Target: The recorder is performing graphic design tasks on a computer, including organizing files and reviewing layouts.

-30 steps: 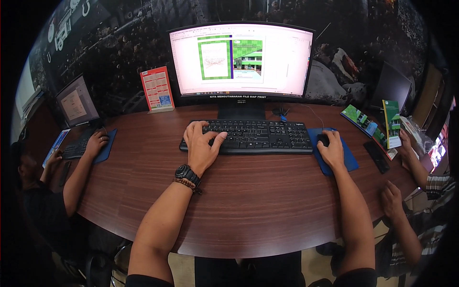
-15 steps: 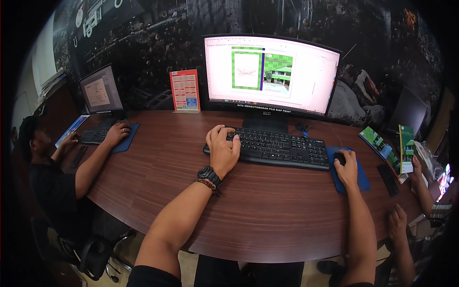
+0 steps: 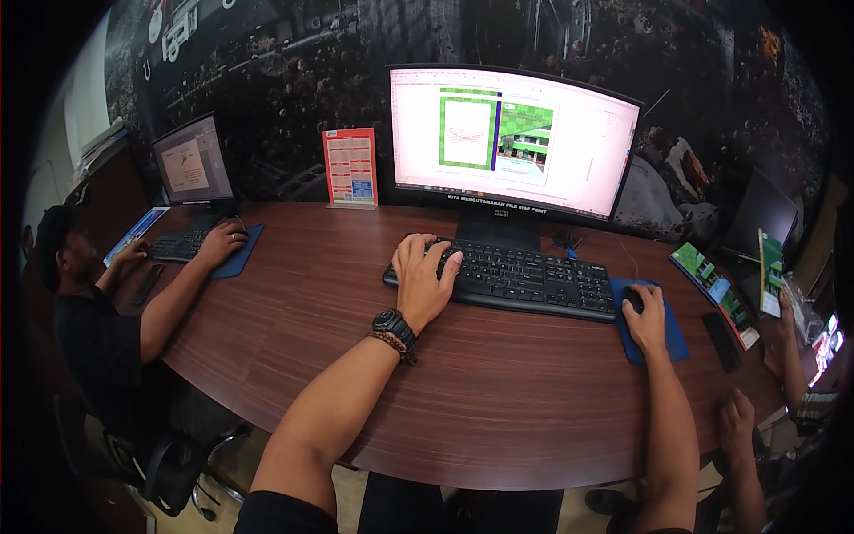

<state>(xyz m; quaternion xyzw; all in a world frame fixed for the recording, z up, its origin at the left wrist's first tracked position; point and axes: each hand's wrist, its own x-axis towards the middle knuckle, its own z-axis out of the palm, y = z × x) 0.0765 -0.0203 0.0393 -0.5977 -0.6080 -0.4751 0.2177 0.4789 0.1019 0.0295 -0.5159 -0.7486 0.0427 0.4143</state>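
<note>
My left hand (image 3: 425, 280) rests on the left end of a black keyboard (image 3: 534, 278), fingers spread over the keys and thumb stretched to the right. A dark watch (image 3: 393, 327) and beaded bracelets sit on that wrist. To the right, my right hand (image 3: 648, 322) is curled over a black computer mouse (image 3: 632, 298) on a blue mouse pad (image 3: 672, 334). Behind the keyboard stands a large curved monitor (image 3: 583, 133). Its screen shows a page layout with a green checkered border and a picture of a green building.
On the brown table (image 3: 498, 392) stands a red desk calendar (image 3: 350, 169). A co-worker (image 3: 111, 334) at left uses another keyboard and mouse before a smaller monitor (image 3: 191, 165). At right lie green booklets (image 3: 716, 289) and a black phone-like slab (image 3: 721, 342); another person's hand (image 3: 737, 423) is near.
The person at right has moved a held green booklet rightward, away from the others. My hands stay on the keyboard and mouse. The view has shifted slightly.
</note>
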